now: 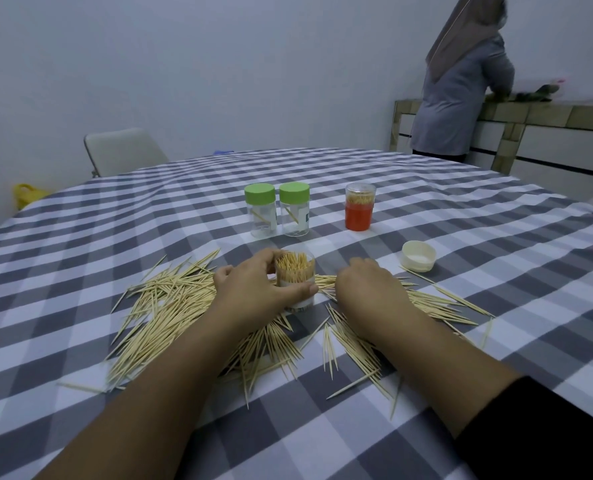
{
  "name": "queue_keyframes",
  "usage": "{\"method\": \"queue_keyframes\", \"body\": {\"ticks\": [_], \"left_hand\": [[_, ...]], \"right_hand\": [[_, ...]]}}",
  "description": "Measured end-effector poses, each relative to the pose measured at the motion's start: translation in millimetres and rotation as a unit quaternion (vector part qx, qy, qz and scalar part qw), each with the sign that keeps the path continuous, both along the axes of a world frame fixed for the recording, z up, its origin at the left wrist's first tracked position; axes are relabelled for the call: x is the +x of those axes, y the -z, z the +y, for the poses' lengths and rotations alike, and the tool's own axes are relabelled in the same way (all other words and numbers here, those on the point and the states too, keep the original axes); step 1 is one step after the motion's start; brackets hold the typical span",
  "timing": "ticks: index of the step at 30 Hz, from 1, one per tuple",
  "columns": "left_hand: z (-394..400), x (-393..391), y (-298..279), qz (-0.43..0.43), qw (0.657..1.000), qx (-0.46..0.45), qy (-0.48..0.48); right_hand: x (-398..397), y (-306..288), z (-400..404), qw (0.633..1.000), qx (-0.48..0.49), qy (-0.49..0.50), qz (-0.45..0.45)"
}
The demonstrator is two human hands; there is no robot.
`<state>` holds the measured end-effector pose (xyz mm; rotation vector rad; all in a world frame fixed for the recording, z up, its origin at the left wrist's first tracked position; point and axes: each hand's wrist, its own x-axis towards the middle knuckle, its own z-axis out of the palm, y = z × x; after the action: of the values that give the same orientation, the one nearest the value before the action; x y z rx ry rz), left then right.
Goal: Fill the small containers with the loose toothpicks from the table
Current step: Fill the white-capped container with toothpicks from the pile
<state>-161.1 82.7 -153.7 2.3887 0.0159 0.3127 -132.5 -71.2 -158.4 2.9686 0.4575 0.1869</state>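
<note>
Gripping the open container at frame centre, my left hand curls round its clear wall, thumb across the front; the container stands upright, packed with toothpicks tips up. My right hand lies just to its right, knuckles toward me, fingers bent down into the loose toothpicks; I cannot tell whether they pinch any. I count four containers: the one I hold, two clear ones with green lids side by side above centre, each with a single stick inside, and an orange container to their right, capped clear and full. One white lid rests upturned at right of centre, apart from the heap. The toothpicks spread in a wide fan left, right and below both hands, too many to count. The checked tablecloth lies bare toward the lower edge and beyond the containers. At upper left a chair stands behind the table; at upper right a person faces a wooden bench.
</note>
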Motion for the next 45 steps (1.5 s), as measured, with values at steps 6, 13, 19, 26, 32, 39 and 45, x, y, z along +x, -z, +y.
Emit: {"method": "queue_keyframes", "body": {"ticks": [6, 13, 19, 26, 32, 39, 45], "left_hand": [[-0.7, -1.6, -2.6, 0.0, 1.0, 0.004, -0.002], [-0.2, -1.8, -2.8, 0.003, 1.0, -0.002, -0.006], [1.1, -0.9, 1.0, 0.002, 1.0, -0.026, 0.0], [-1.5, 0.5, 1.7, 0.005, 1.0, -0.004, 0.001], [-7.1, -2.7, -0.3, -0.007, 1.0, 0.011, 0.009], [-12.2, -6.8, -3.4, 0.009, 0.999, 0.032, 0.024], [-14.2, -7.5, -3.8, 0.007, 0.999, 0.03, 0.033]], "right_hand": [[-0.9, -4.3, -5.5, 0.999, -0.005, 0.008, -0.031], [8.7, -11.1, -15.8, 0.991, 0.115, 0.065, 0.003], [11.5, -11.6, -23.8, 0.903, 0.424, 0.019, 0.064], [11.2, -15.6, -24.7, 0.742, 0.657, -0.045, 0.126], [6.3, -15.2, -13.3, 0.644, 0.752, -0.095, 0.104], [0.6, -20.4, -6.6, 0.566, 0.812, -0.134, 0.054], [-0.7, -13.9, 0.6, 0.636, 0.756, -0.14, 0.061]]}}
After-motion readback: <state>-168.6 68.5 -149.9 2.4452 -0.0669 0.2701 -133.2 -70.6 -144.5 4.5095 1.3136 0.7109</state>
